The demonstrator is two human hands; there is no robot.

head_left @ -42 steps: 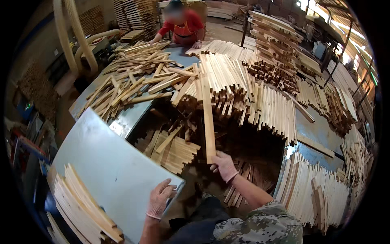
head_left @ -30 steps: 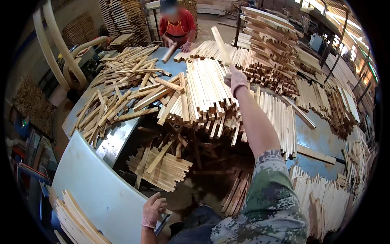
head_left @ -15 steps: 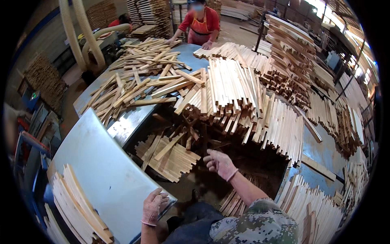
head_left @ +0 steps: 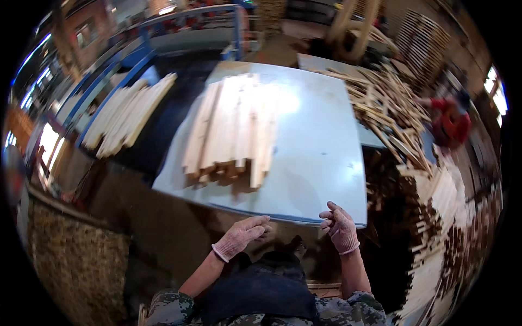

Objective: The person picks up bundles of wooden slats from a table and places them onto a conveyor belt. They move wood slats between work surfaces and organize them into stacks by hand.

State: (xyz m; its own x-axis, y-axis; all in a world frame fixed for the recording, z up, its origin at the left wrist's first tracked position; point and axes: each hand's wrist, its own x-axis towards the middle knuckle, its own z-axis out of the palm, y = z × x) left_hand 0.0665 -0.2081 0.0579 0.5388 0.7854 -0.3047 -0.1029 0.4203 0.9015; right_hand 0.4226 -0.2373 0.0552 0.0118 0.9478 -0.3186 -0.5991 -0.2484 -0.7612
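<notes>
While the left hand (head_left: pixel 243 236) is hanging empty before the near edge of the bench (head_left: pixel 321 141), its fingers loosely stretched, the right hand (head_left: pixel 341 228) is hovering by the right corner, thumb and fingers apart, holding nothing. Beyond them, sticks (head_left: pixel 231 127) are lying side by side on the bench. Farther right, a jumbled pile (head_left: pixel 383 106) is lying before a co-worker (head_left: pixel 459 126).

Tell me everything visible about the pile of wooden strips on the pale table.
The wooden strips look like bare, pale wood, some browner. They lie side by side, pointing away from the person, near ends uneven, on the left part of the pale table. Neither the left hand nor right hand touches them. Blur hides their grain.
</notes>
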